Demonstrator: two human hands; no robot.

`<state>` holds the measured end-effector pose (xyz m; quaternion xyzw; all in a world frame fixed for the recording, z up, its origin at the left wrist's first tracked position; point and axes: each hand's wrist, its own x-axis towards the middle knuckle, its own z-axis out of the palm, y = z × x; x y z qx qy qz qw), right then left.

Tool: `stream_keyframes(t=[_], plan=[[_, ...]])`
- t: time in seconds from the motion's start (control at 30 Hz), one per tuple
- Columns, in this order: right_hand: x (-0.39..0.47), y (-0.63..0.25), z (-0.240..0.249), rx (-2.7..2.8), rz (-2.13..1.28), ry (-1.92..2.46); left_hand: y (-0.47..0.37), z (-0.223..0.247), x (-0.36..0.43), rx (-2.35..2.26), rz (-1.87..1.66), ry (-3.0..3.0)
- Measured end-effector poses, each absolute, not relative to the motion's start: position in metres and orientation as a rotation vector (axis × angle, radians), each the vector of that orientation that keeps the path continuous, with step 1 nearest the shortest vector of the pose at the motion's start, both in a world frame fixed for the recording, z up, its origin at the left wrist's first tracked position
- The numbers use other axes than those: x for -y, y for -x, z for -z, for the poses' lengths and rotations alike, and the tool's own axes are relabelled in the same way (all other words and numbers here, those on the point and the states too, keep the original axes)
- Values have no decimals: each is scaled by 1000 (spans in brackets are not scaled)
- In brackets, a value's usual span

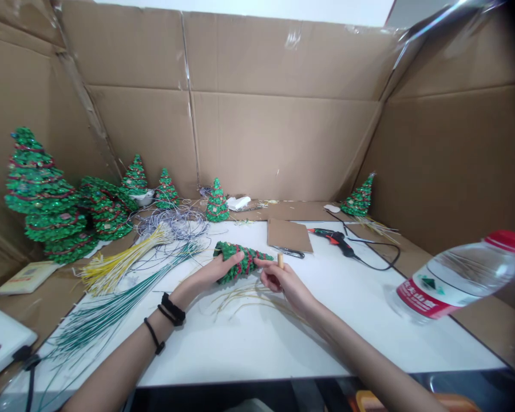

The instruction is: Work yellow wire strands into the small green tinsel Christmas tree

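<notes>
A small green Christmas tree with red garland lies on its side, tip to the right, just above the white tabletop or on it. My left hand is closed around its wide end, thumb on top. At the tip side, my right hand reaches out with the index finger touching the tree. Its other fingers are curled round a tool with a light wooden handle; the tool's other end is hidden by the hand. Thin straw-coloured strands lie on the table below the tree and beside my right hand.
Bundles of yellow strands and green wires lie at left, with tangled pale wire behind. Decorated trees stand further back. A cardboard piece, scissors, a glue gun and a tilted water bottle are rightward.
</notes>
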<state>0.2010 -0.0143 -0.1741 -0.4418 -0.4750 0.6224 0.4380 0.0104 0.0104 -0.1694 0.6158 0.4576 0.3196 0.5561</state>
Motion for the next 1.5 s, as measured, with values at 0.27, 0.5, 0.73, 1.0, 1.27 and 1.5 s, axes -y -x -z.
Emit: stream_keyframes(t=[0.27,0.5,0.73,1.0,1.27,1.5], plan=[[14,-204,172,1134,-1605,1115,-11,172,-11,-1109,-761,-1493],[12,-202,173,1277,-1513,1167,-11,176,-14,-1063,-761,-1506],[10,-201,183,1414,-1385,1192,-10,176,-13,-1069,-794,-1472],[8,-203,190,1509,-1310,1203,-12,178,-12,-1058,-842,-1488],[10,-203,191,1544,-1257,1168,-13,176,-10,-1093,-841,-1524],[8,-202,184,1351,-1324,1192,-11,174,-11,-1096,-798,-1550]])
